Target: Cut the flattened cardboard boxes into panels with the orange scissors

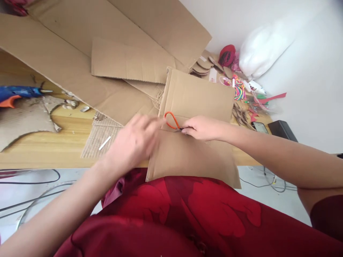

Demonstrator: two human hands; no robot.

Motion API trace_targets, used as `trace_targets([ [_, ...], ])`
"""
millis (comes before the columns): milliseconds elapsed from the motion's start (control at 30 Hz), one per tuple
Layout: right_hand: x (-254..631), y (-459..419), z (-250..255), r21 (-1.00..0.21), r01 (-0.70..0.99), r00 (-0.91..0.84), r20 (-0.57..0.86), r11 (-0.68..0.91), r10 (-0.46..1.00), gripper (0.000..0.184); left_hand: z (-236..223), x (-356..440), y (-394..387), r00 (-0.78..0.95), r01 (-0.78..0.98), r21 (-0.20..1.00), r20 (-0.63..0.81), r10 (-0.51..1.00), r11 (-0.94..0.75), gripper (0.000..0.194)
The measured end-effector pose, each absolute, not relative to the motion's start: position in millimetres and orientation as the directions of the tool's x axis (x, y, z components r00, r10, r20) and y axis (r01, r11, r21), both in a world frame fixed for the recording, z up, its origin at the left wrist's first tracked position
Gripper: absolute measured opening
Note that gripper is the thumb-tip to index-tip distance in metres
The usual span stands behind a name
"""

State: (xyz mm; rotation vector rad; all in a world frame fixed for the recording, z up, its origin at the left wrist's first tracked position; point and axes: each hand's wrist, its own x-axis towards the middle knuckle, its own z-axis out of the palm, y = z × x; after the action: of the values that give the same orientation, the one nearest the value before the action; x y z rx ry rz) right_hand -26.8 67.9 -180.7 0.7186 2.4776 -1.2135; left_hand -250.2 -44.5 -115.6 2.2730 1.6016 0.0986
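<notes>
A brown cardboard sheet point(195, 96) lies across the wooden table's point(53, 150) front edge and hangs over my lap. On it rests an orange-handled tool point(171, 120), likely scissors, its loop showing. My right hand point(202, 127) is closed on the tool's dark lower part, pressing it against the sheet. My left hand point(134, 142) hovers just left of the orange loop, blurred by motion, fingers pointing toward it; whether they hold anything does not show.
Large cardboard pieces point(112, 60) cover the table's back. A blue glue gun point(21, 93) lies at the left beside cut scraps. Colourful craft bits point(239, 89), a white bag point(265, 46), a phone point(259, 127) and a black box point(282, 130) crowd the right end.
</notes>
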Motion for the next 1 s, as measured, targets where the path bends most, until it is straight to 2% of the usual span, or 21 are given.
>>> trace_targets([
  [67, -27, 71, -183, -0.669, 0.540, -0.841, -0.450, 0.511, 0.299, 0.026, -103, -251, -77, 0.571, 0.778, 0.488, -0.287, 0.769, -0.396, 0.054],
  [100, -27, 72, -185, -0.674, 0.533, -0.846, -0.445, 0.512, 0.296, 0.026, -98, -253, -90, 0.599, 0.766, 0.513, -0.347, 0.722, -0.388, 0.059],
  [200, -26, 74, -191, -0.700, 0.499, -0.867, -0.416, 0.511, 0.276, 0.026, -97, -263, -113, 0.569, 0.801, 0.472, -0.406, 0.715, -0.370, 0.066],
  [333, -26, 78, -199, -0.740, 0.445, -0.896, -0.372, 0.504, 0.245, 0.025, -113, -275, -116, 0.565, 0.796, 0.426, -0.267, 0.781, -0.430, 0.069],
  [433, -29, 81, -200, -0.747, 0.452, -0.891, -0.394, 0.487, 0.224, 0.025, -119, -273, -109, 0.542, 0.760, 0.497, -0.130, 0.830, -0.419, 0.061],
  [533, -33, 83, -198, -0.770, 0.460, -0.887, -0.420, 0.442, 0.191, 0.025, -114, -263, -100, 0.429, 0.730, 0.605, -0.043, 0.902, -0.318, 0.046],
  [633, -36, 77, -193, -0.784, 0.433, -0.900, -0.404, 0.445, 0.165, 0.023, -110, -253, -97, 0.336, 0.729, 0.652, -0.076, 0.939, -0.208, 0.037],
  [767, -35, 64, -181, -0.744, 0.411, -0.912, -0.345, 0.528, 0.223, 0.025, -114, -252, -107, 0.329, 0.796, 0.582, -0.186, 0.926, -0.166, 0.037],
  [867, -40, 59, -167, -0.654, 0.453, -0.891, -0.349, 0.605, 0.290, 0.028, -116, -258, -112, 0.329, 0.790, 0.586, -0.156, 0.931, -0.181, 0.039],
  [1000, -63, 59, -151, -0.575, 0.428, -0.901, -0.335, 0.697, 0.277, 0.023, -115, -264, -111, 0.367, 0.734, 0.649, -0.133, 0.921, -0.199, 0.038],
])
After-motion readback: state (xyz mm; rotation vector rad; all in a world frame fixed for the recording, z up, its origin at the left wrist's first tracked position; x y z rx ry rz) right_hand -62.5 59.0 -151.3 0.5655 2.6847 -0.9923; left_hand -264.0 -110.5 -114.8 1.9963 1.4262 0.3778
